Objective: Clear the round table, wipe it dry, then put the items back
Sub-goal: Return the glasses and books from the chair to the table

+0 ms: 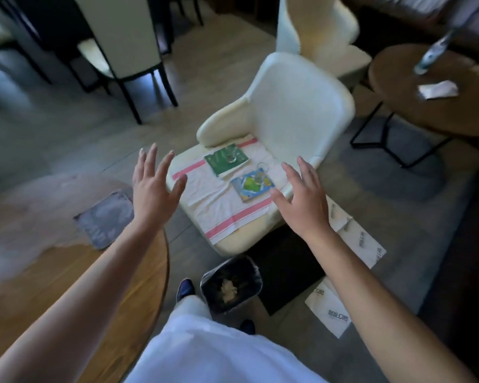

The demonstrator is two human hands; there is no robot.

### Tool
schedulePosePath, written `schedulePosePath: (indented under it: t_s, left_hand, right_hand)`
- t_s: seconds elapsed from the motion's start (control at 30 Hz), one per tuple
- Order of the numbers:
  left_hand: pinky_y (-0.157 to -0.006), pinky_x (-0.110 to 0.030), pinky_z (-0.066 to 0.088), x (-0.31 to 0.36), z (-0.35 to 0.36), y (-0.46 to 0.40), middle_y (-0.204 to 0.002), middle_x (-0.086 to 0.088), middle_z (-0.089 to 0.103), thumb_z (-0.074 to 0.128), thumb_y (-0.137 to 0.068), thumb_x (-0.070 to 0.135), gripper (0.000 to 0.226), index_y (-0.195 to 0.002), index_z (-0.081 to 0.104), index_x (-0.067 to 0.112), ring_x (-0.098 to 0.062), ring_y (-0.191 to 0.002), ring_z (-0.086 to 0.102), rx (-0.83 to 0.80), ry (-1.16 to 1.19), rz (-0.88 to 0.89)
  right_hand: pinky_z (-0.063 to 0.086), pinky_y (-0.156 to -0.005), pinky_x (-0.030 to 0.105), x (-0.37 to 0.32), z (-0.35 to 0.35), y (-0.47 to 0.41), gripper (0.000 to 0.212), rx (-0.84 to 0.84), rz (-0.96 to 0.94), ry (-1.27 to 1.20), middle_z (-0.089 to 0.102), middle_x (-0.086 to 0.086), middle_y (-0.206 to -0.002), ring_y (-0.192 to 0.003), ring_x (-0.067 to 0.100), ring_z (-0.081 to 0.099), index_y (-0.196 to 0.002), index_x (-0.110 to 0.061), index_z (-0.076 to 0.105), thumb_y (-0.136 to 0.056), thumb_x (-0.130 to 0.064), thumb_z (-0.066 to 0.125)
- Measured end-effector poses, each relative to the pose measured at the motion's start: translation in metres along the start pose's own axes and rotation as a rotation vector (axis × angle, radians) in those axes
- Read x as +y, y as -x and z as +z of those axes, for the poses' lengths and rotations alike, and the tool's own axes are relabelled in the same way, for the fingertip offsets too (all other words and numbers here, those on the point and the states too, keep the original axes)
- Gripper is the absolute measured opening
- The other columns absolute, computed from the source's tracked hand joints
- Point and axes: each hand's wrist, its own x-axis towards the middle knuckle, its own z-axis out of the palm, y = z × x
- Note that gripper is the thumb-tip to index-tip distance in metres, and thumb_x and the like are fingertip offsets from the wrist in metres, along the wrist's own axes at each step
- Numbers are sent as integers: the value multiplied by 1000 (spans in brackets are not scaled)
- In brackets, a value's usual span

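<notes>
Room: grey floor with a dark mat, dining chairs at upper left, a second brown table [432, 106] at upper right; the whole view is soft with motion blur.
Round table: wooden round table [75, 275] at lower left, cut off by the frame edge, its top washed out by glare; a grey cloth [104, 218] lies flat on it near the rim.
Left hand: left hand [152, 186] is raised in the air between the table rim and the chair seat, fingers straight and spread wide, holding nothing.
Right hand: right hand [302, 201] is raised over the near corner of the seat, fingers straight and fanned apart, empty.
Cream chair: smooth, rounded cream chair [296, 106] with a white towel [221, 200], pink-striped at its edges, draped over the seat.
Items on the towel: a green book [227, 160] and a blue book [253, 185] lie flat side by side, each with a clear glass on top; the glasses are hard to make out.
Bin: dark lined bin [231, 284] on the floor below the chair, crumpled paper inside.
Floor papers: printed white sheets [329, 308] lie right of the bin, the print unreadable.
Far table: a white crumpled scrap and a blurred object, not identifiable.
</notes>
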Motion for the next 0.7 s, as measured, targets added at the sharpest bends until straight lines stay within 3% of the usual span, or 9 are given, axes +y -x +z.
schedulePosePath:
  t_s: [0.27,0.7]
  left_hand:
    - [-126,-50,15,58,48,-58,-169,-12,23,63,-99,44,65,-155,41,21,-33,-158,11,-38,-8,119]
    - [-126,-50,16,26,151,-180,-168,-14,25,66,-97,38,66,-154,42,16,-35,-158,13,-225,-1,178]
  right_hand:
    - [20,-124,40,46,-29,-2,73,6,137,5,21,10,-171,-157,29,18,-156,-21,40,-94,-44,69]
    - [32,-117,41,92,17,-87,79,34,379,-58,17,-1,-172,-156,21,22,-159,-25,34,-92,-41,72]
